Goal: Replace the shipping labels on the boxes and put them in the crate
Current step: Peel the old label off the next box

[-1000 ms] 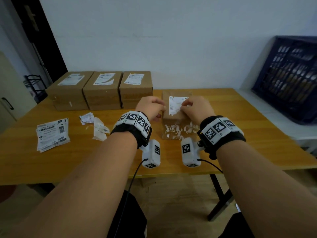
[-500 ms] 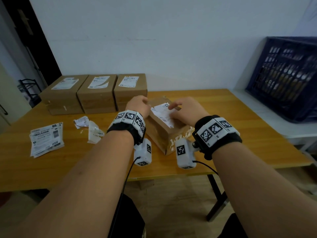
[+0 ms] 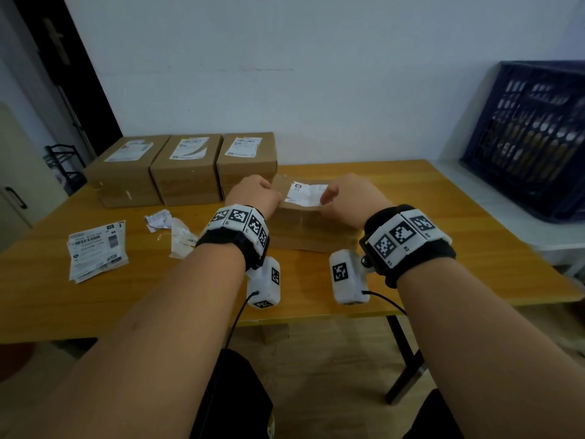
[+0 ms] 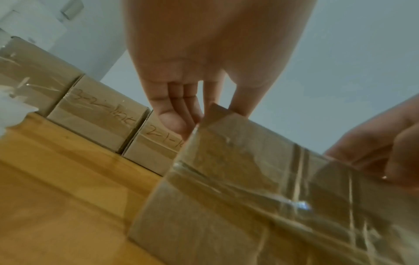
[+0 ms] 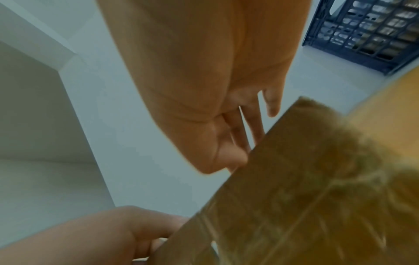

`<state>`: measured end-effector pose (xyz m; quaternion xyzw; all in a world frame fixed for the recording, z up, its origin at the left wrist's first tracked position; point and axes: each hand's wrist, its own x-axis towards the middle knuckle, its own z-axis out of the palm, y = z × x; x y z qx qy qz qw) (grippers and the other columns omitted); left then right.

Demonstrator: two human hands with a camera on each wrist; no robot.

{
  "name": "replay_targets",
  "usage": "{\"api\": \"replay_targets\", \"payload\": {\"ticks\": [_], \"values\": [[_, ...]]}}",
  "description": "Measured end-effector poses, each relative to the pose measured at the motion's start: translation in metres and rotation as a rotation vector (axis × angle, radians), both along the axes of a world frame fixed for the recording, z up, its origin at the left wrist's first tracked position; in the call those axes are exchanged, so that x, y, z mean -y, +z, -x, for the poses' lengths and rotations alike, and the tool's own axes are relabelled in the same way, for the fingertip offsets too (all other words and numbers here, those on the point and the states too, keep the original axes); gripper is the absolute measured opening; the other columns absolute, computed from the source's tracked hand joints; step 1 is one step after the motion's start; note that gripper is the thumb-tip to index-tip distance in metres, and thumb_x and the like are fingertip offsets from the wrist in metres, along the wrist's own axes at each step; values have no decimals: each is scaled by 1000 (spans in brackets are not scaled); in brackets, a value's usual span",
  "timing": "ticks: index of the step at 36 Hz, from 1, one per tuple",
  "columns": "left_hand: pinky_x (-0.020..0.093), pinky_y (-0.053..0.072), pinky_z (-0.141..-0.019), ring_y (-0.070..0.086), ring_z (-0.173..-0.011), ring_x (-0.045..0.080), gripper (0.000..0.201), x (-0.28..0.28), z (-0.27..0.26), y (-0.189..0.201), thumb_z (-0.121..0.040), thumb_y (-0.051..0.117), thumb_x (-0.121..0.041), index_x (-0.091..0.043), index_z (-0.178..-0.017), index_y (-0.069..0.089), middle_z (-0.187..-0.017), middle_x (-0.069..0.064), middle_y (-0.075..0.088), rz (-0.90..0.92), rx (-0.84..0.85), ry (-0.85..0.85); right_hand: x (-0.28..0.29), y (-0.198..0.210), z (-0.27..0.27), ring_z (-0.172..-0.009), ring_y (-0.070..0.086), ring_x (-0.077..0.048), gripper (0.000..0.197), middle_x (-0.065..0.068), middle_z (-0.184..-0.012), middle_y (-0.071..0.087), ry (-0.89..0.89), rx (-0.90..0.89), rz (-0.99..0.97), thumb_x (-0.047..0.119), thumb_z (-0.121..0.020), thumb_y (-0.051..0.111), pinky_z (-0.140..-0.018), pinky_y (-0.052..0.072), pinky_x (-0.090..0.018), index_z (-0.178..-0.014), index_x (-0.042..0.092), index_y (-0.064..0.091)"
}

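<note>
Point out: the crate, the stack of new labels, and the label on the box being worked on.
crate (image 3: pixel 535 134), head view, on its lattice wall.
stack of new labels (image 3: pixel 96 250), head view, middle of the top sheet.
label (image 3: pixel 305 193), head view, middle of the white paper atop the box.
</note>
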<state>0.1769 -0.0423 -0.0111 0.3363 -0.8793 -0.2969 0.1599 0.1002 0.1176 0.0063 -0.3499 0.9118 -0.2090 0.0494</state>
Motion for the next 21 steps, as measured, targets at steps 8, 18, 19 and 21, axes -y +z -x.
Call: {"api": "replay_targets", "payload": {"ticks": [8, 18, 19, 21], "values": [[29, 56, -68, 65, -75, 14, 20, -7, -5, -11, -85, 70, -21, -20, -102, 58, -98, 0, 64, -332, -203, 24, -1, -4, 6, -99, 63, -18, 26, -3, -116, 69, -27, -16, 109, 11, -92, 55, -79, 49, -25, -109, 17, 74], [38, 60, -75, 68, -79, 20, 29, -5, -5, -12, -82, 74, -22, -17, -107, 60, -99, 4, 65, -402, -215, 0, 31, 0, 5, -74, 63, -15, 30, -1, -86, 70, -19, -117, -65, 46, -86, 66, -63, 55, -30, -85, 19, 76], [39, 60, -75, 69, -78, 20, 28, -5, -6, -12, -81, 74, -22, -17, -105, 60, -99, 4, 66, -402, -215, -3, 34, 1, 5, -71, 62, -15, 31, -1, -81, 69, -23, -139, -102, 48, -85, 66, -60, 52, -29, -84, 18, 76], [40, 60, -74, 69, -77, 22, 28, -4, -7, -12, -80, 76, -21, -17, -103, 61, -100, 6, 67, -409, -225, -2, 41, 2, 7, -67, 60, -15, 34, 0, -73, 65, -39, -169, -152, 51, -84, 66, -57, 48, -28, -80, 17, 74]]}}
